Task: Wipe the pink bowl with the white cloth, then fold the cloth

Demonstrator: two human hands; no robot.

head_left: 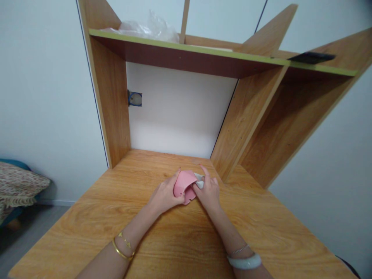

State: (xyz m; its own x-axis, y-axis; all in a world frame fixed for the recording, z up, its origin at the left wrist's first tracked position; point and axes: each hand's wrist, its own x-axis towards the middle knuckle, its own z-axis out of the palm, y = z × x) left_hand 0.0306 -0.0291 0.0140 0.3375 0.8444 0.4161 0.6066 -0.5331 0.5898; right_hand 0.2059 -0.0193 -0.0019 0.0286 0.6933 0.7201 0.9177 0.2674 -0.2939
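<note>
A pink hollow piece, with small slots along its edge, is between my two hands over the desk. It looks like folded card or thin plastic; its exact kind is not clear. My left hand grips it from the left, thumb at the lower edge and fingers behind. At its right side, my right hand pinches a small white piece that meets the pink one. Whether the two pieces are joined cannot be seen. The right index finger points upward, away from the white piece.
The wooden desk lies under both forearms. Behind it rises a wooden shelf unit holding a clear plastic bag and a dark flat object. A wall socket opening shows in the back panel. A patterned cloth is at far left.
</note>
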